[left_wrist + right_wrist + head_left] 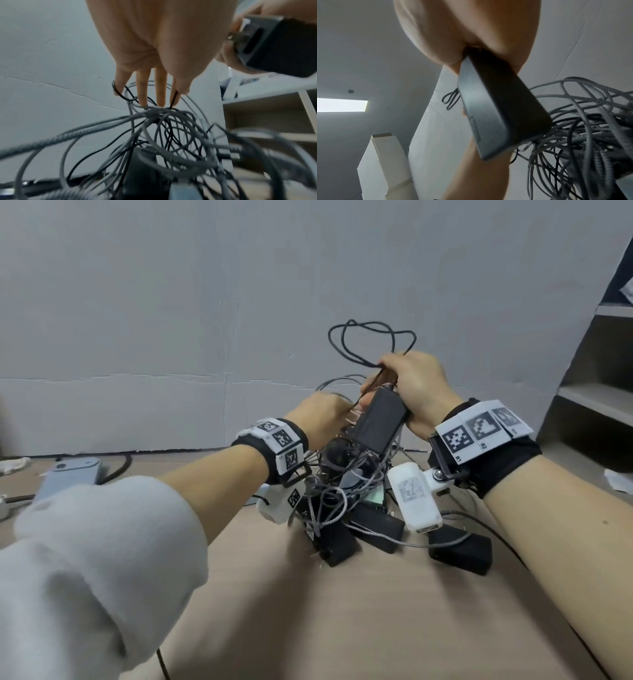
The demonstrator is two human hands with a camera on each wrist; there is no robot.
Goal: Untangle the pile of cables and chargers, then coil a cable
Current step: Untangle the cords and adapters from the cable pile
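Above the table [308, 611], right hand [416, 386] grips a black charger [375, 422], lifted and tilted over the pile [346, 501]; thin black cable [359, 344] loops up from the same fist. Left hand [320, 419] just beside the charger, fingers [142, 92] extended down into the tangle, thumb and forefinger pinching a thin black cable strand. Grey braided cables [154, 128] hang below, snarled round more black chargers [460, 553] on the table. Shelf [596, 392] at right, wall [205, 302] behind.
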